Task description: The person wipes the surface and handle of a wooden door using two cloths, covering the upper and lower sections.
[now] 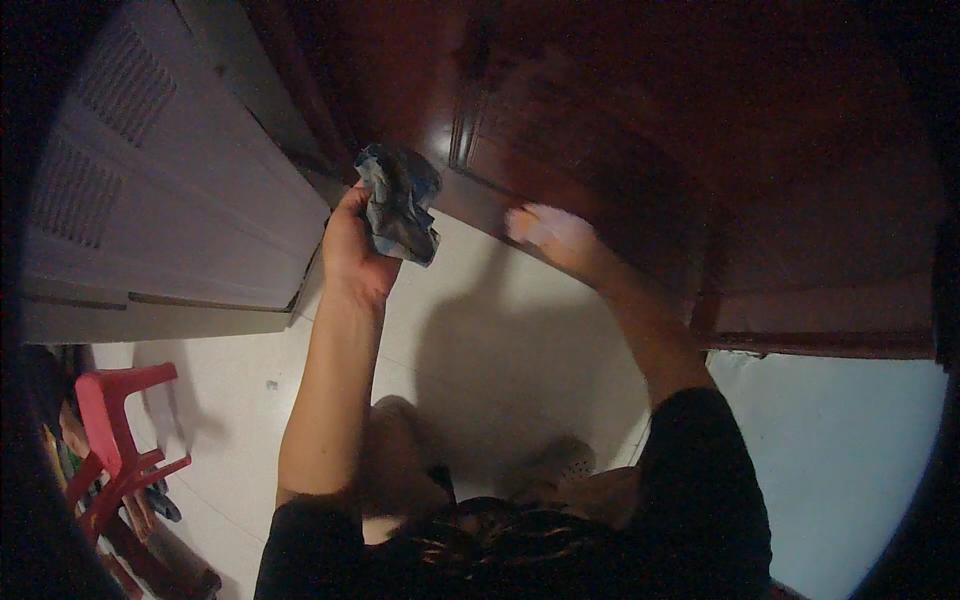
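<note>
My left hand (pixel 356 244) grips a crumpled dark grey-blue cloth (pixel 399 201), which bulges out past the fingers beside the dark reddish-brown wooden furniture. To its right, my right hand (pixel 553 229) is at the lower part of a glossy wooden panel (pixel 570 150) with a carved moulding. That hand looks blurred and overexposed, so its fingers are hard to make out, and I cannot tell whether it touches the wood or holds anything.
A white louvred panel (pixel 187 172) stands at the left. Below it, a red plastic stool (pixel 112 420) is on the pale tiled floor (pixel 247 435), near a person's foot and mixed items at the rim. A light blue wall (pixel 825 450) lies at the lower right.
</note>
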Tool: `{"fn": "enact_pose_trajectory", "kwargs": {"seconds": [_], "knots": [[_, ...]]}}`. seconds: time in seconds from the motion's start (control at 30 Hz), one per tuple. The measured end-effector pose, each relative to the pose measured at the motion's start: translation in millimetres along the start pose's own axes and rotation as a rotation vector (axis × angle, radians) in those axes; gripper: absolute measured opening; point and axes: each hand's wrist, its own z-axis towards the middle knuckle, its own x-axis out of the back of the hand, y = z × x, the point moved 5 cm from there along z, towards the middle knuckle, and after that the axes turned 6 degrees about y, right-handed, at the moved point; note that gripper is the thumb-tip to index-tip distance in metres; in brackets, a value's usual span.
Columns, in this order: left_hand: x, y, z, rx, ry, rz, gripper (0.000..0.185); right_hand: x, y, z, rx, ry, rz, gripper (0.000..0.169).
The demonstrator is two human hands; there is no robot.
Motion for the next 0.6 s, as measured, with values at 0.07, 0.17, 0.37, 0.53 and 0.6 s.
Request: {"fn": "enact_pose_trajectory", "kwargs": {"seconds": [0.07, 0.17, 0.37, 0.53, 0.6], "knots": [[3, -2, 0, 0.019, 0.010, -0.010, 0.034, -19, -35, 46, -0.011, 0.143, -0.037, 0.044], [1, 1, -9, 0.025, 0.007, 0.007, 0.032, -41, -43, 77, -0.112, -0.024, -0.073, 0.039], [-10, -1, -18, 0.047, -0.022, 0.045, 0.028, -38, 107, -57, 0.184, -0.190, -0.242, 0.035], [-14, 1, -26, 0.045, -0.052, -0.021, 0.028, 78, 159, -214, -0.009, -0.283, -0.608, 0.034], [-18, -3, -33, 0.025, -0.051, -0.012, 0.028, 98, 165, -226, 0.001, -0.243, -0.691, 0.035]]}}
